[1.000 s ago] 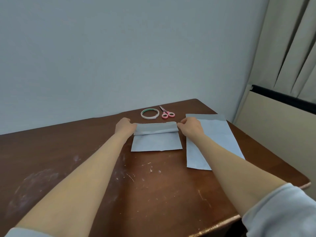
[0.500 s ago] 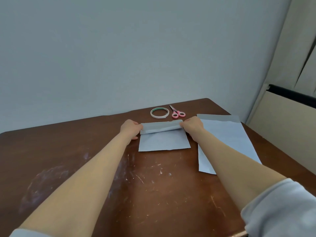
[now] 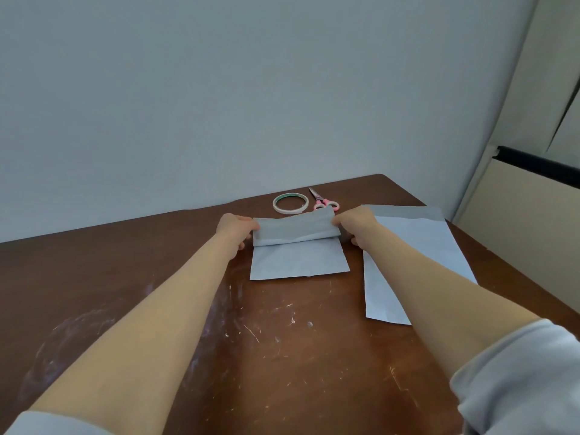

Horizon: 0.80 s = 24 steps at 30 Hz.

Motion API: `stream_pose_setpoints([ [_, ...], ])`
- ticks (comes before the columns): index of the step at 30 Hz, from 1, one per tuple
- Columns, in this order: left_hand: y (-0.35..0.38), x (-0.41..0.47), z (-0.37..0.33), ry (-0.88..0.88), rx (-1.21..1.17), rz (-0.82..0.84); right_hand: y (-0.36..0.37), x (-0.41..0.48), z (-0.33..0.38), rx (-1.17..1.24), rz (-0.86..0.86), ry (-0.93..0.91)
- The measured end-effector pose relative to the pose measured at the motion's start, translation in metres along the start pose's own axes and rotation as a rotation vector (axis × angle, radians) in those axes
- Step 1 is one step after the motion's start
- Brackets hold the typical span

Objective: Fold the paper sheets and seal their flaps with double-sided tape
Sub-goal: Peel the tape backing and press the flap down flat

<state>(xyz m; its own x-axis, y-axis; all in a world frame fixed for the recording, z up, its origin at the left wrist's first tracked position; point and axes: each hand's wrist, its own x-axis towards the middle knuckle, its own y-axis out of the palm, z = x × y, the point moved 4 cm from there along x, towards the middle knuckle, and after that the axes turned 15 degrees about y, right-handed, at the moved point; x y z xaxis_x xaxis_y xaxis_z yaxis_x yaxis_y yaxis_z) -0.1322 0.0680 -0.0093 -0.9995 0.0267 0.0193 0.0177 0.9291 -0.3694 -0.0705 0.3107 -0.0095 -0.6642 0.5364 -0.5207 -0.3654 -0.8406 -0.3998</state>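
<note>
My fingertips are mostly out of sight: my left hand (image 3: 235,229) and right hand (image 3: 356,222) each pinch one end of the raised flap (image 3: 293,229), and the paper hides the fingers curled behind and under it. The flap belongs to the middle sheet (image 3: 298,262), which lies flat on the surface (image 3: 282,356) a little in from the far edge. Its far part is curled up and over toward me, and I cannot tell whether any tape sits on the hidden side. The lifted paper also covers part of the handles of the pink scissors (image 3: 324,202), so only the blades and a bit of the loops show. My right forearm crosses the second sheet (image 3: 417,243) and hides part of its near end; that sheet lies along the right edge, with a narrow band folded over at its far end. Both of my pale sleeves are cut off at the bottom of the view. By count there are two paper sheets, one tape roll (image 3: 290,203) and one pair of scissors. The roll and scissors lie just beside each other near the far edge, just beyond the flap.
</note>
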Motion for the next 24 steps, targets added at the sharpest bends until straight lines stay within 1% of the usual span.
stream_pose_setpoints([
  [4, -0.002, -0.001, -0.003, 0.012, -0.031, 0.003, -0.002, -0.004, -0.001, 0.057, 0.042, 0.016],
  [9, -0.009, -0.006, -0.009, 0.073, -0.084, -0.017, -0.009, -0.018, -0.005, 0.182, 0.092, 0.029],
  [14, -0.017, -0.018, -0.015, 0.102, -0.118, 0.024, -0.015, -0.032, -0.01, 0.3, 0.117, 0.028],
  [18, -0.023, -0.033, -0.018, 0.109, -0.104, 0.065, -0.015, -0.042, -0.016, 0.322, 0.153, 0.02],
  [24, -0.028, -0.056, -0.025, 0.052, -0.139, 0.097, -0.015, -0.054, -0.018, 0.289, 0.123, 0.023],
])
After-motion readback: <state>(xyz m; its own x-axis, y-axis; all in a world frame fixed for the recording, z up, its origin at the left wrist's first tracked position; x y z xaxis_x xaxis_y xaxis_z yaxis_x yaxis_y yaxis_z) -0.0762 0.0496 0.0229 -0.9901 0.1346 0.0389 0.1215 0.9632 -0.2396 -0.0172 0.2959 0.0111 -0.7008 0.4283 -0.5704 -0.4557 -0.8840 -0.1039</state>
